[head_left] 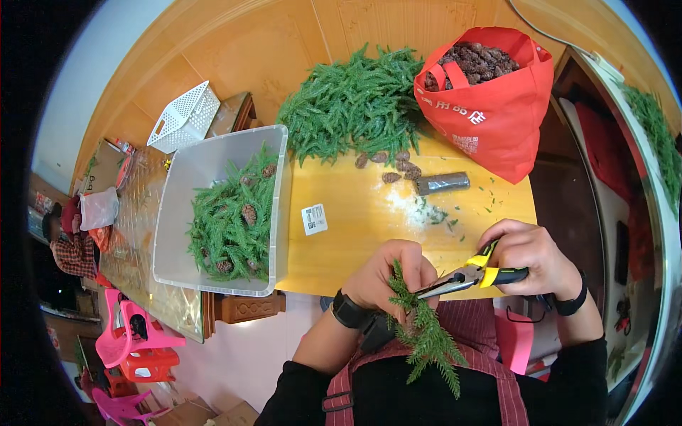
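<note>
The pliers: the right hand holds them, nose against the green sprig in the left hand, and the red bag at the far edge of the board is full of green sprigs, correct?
Not quite. The head view shows the red bag is full of brown pine cones, not sprigs. The rest holds: right hand holds the pliers against the green sprig in the left hand.

Wooden table (pixel 355 234) over pale floor (pixel 234 355), pink plastic chairs (pixel 131 341) nearby

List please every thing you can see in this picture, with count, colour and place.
table: one, yellow wood, centre
sprig pile: one, green, table's far side
red bag: one, holds brown cones, far right
loose cones: several, brown, beside pile
grey roll: one, near bag
clear bin: one, holds sprigs and cones, left
white basket: one, far left
pink chairs: several, lower left
sprig: one, green, in left hand
pliers: one, yellow-black, in right hand
</note>
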`<state>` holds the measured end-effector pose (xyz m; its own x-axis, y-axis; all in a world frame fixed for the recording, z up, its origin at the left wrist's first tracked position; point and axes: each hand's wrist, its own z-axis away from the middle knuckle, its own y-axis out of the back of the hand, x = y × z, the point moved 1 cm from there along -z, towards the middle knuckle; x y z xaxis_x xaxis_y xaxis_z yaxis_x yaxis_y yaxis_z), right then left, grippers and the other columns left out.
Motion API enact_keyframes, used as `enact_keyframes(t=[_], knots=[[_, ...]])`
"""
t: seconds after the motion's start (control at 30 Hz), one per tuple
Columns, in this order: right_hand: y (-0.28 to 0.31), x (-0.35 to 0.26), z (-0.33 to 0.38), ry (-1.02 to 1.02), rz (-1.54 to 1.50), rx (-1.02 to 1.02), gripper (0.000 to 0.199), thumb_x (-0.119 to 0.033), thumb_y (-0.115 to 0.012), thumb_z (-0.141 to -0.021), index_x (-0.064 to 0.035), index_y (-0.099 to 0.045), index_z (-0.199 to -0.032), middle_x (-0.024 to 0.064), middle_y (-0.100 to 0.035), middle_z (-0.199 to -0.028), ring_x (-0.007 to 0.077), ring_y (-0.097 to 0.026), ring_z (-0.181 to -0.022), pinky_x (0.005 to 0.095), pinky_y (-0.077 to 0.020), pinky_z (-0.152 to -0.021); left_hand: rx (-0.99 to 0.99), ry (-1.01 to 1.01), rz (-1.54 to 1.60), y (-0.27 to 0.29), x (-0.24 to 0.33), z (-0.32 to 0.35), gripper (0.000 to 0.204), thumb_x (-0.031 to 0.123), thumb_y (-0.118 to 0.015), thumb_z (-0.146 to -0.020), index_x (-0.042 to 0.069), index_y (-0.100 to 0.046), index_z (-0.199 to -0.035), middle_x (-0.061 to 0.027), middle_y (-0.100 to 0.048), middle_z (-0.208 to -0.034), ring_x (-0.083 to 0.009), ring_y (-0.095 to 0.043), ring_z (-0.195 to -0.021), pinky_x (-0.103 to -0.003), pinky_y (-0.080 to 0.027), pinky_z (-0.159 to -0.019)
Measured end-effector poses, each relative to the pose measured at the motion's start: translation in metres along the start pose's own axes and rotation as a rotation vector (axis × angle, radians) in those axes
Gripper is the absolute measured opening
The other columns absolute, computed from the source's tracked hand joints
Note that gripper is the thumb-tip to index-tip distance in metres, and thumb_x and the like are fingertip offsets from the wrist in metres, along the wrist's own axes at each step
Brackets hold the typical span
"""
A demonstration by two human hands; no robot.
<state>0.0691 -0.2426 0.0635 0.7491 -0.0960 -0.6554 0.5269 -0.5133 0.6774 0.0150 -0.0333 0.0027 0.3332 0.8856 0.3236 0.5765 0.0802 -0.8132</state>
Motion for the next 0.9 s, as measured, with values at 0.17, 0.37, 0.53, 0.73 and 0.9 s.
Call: enact_keyframes(t=[0.17, 0.37, 0.53, 0.73, 0.9], knots=[[0.001, -0.004, -0.002, -0.016, -0.023, -0.008, 0.020, -0.003, -0.066, -0.064, -0.0023, -0.047, -0.059, 0.0068, -0.045, -0.054, 0.0270, -0.053, -0.058, 0.0381, -0.0497, -0.076, 0.052, 0.001, -0.093, 0.001, 0.006, 0.003, 0.026, -0.002, -0.076, -0.060, -0.004, -0.062, -0.082, -0.0196, -0.060, -0.059, -0.0273, -0.061, -0.049, -0.030, -0.048, -0.040], [0.004, -0.001, 0.003, -0.037, 0.047, 0.042, 0.021, -0.002, -0.065, -0.062, -0.0030, -0.045, -0.056, 0.0074, -0.044, -0.052, 0.0289, -0.053, -0.057, 0.0364, -0.0497, -0.068, 0.231, 0.003, -0.524, 0.001, 0.028, 0.013, 0.030, -0.002, -0.079, -0.055, 0.001, -0.059, -0.077, -0.0212, -0.062, -0.080, -0.0251, -0.063, -0.071, -0.031, -0.050, -0.057], [0.007, -0.001, 0.004, -0.089, 0.115, 0.060, 0.023, -0.001, -0.063, -0.061, -0.0034, -0.041, -0.052, 0.0078, -0.041, -0.050, 0.0300, -0.054, -0.056, 0.0352, -0.0493, -0.062, 0.317, -0.036, -0.821, -0.008, 0.037, 0.012, 0.030, -0.007, -0.076, -0.054, 0.002, -0.059, -0.077, -0.0184, -0.063, -0.087, -0.0234, -0.062, -0.079, -0.032, -0.050, -0.068], [0.012, -0.008, 0.000, -0.109, 0.233, 0.120, 0.020, -0.002, -0.066, -0.062, -0.0021, -0.046, -0.058, 0.0105, -0.047, -0.055, 0.0302, -0.052, -0.057, 0.0353, -0.0483, -0.060, 0.466, -0.134, -1.169, -0.022, 0.038, 0.007, 0.026, -0.012, -0.068, -0.060, 0.000, -0.061, -0.081, -0.0159, -0.063, -0.092, -0.0187, -0.062, -0.084, -0.029, -0.050, -0.074], [0.015, -0.012, -0.004, -0.136, 0.314, 0.138, 0.019, -0.002, -0.066, -0.060, -0.0017, -0.047, -0.060, 0.0114, -0.050, -0.057, 0.0297, -0.054, -0.060, 0.0350, -0.0448, -0.054, 0.490, -0.196, -1.483, -0.022, 0.037, 0.010, 0.026, -0.012, -0.069, -0.061, 0.000, -0.061, -0.083, -0.0149, -0.062, -0.095, -0.0187, -0.061, -0.086, -0.028, -0.050, -0.076]])
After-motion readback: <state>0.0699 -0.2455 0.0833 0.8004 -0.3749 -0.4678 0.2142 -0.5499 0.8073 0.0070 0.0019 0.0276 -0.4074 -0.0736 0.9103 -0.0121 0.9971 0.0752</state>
